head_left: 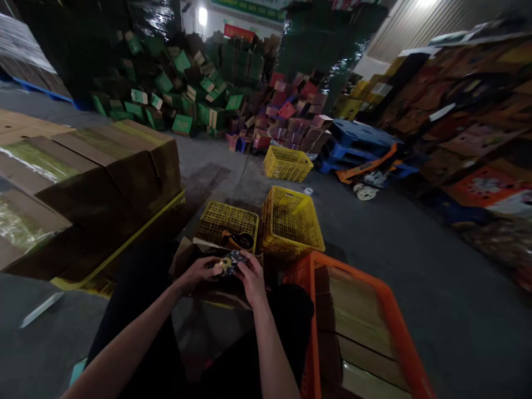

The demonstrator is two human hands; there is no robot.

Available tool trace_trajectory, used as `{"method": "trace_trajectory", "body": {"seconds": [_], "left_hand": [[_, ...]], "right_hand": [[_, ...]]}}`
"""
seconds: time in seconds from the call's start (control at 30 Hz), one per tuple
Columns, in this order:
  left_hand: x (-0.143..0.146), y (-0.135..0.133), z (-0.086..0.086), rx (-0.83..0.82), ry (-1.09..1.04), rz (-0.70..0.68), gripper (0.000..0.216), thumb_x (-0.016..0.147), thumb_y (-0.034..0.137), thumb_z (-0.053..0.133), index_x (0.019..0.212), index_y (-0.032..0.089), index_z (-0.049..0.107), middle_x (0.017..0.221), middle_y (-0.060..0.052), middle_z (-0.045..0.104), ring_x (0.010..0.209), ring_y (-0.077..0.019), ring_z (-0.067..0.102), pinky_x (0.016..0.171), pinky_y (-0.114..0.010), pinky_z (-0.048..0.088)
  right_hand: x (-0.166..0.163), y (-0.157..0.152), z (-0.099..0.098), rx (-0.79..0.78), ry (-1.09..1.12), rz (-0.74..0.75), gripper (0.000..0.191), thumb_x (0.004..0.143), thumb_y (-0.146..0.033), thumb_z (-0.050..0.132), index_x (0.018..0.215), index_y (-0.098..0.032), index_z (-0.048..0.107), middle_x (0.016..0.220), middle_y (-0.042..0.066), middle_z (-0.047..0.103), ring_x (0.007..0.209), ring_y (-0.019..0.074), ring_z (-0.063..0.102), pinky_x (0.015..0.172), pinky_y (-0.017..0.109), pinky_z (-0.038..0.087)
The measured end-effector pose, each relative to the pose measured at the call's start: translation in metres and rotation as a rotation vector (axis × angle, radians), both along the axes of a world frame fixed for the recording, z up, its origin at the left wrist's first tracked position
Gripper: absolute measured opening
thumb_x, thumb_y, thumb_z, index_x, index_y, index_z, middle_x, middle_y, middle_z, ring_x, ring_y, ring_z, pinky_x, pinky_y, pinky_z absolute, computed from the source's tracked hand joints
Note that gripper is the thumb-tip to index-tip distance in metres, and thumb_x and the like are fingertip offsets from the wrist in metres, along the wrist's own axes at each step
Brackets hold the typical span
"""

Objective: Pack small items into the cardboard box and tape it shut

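Both hands are meeting over the person's lap. The left hand (202, 271) and right hand (250, 276) are each curling their fingers around a small wrapped object (230, 261), dark and glossy with a yellowish patch, gripping it between them. An open cardboard box (187, 256) is lying directly beneath the object. Just beyond it, a low yellow crate (216, 217) is holding a dark tool, and a taller yellow crate (310, 233) is standing beside it. An orange crate (390, 316) is sitting close by the right forearm. Stacked brown cartons (91, 177) are crowding the left side.
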State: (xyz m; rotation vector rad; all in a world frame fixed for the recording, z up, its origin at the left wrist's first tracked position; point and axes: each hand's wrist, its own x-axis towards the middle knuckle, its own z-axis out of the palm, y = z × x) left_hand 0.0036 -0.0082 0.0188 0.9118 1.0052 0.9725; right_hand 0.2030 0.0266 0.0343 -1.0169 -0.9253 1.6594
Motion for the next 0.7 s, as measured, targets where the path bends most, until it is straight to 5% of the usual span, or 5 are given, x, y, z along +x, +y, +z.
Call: {"method": "trace_trajectory", "body": {"seconds": [0.1, 0.23, 0.43, 0.7], "left_hand": [[-0.002, -0.001, 0.006, 0.055, 0.057, 0.002, 0.058, 0.074, 0.050, 0.079, 0.120, 0.014, 0.070, 0.113, -0.012, 0.071, 0.100, -0.0290, 0.066, 0.078, -0.031, 0.052], [-0.004, -0.003, 0.011, 0.105, 0.118, -0.010, 0.053, 0.073, 0.048, 0.080, 0.112, 0.013, 0.074, 0.104, -0.010, 0.074, 0.095, -0.0284, 0.067, 0.081, -0.031, 0.050], [-0.002, -0.001, 0.001, 0.061, -0.040, 0.067, 0.069, 0.070, 0.042, 0.085, 0.129, 0.016, 0.065, 0.118, -0.011, 0.071, 0.103, -0.0282, 0.066, 0.087, -0.033, 0.050], [-0.004, -0.002, -0.005, 0.033, -0.052, 0.159, 0.048, 0.070, 0.043, 0.085, 0.107, 0.014, 0.075, 0.098, -0.008, 0.075, 0.084, -0.0225, 0.068, 0.076, -0.028, 0.051]], "right_hand": [[-0.001, -0.001, 0.000, 0.029, -0.024, 0.037, 0.050, 0.071, -0.039, 0.083, 0.118, -0.027, 0.069, 0.119, 0.003, 0.070, 0.107, 0.0227, 0.065, 0.088, 0.033, 0.054], [-0.003, -0.003, -0.004, 0.030, -0.121, 0.081, 0.037, 0.071, -0.041, 0.083, 0.103, -0.023, 0.075, 0.098, 0.002, 0.076, 0.092, 0.0211, 0.068, 0.081, 0.030, 0.054], [-0.003, -0.002, -0.005, -0.038, -0.085, -0.012, 0.034, 0.068, -0.044, 0.084, 0.091, -0.019, 0.078, 0.087, 0.003, 0.075, 0.079, 0.0200, 0.068, 0.068, 0.029, 0.055], [-0.001, 0.000, -0.004, -0.039, 0.002, 0.004, 0.033, 0.070, -0.038, 0.085, 0.097, -0.020, 0.077, 0.094, 0.004, 0.074, 0.083, 0.0179, 0.068, 0.071, 0.028, 0.057]]}}
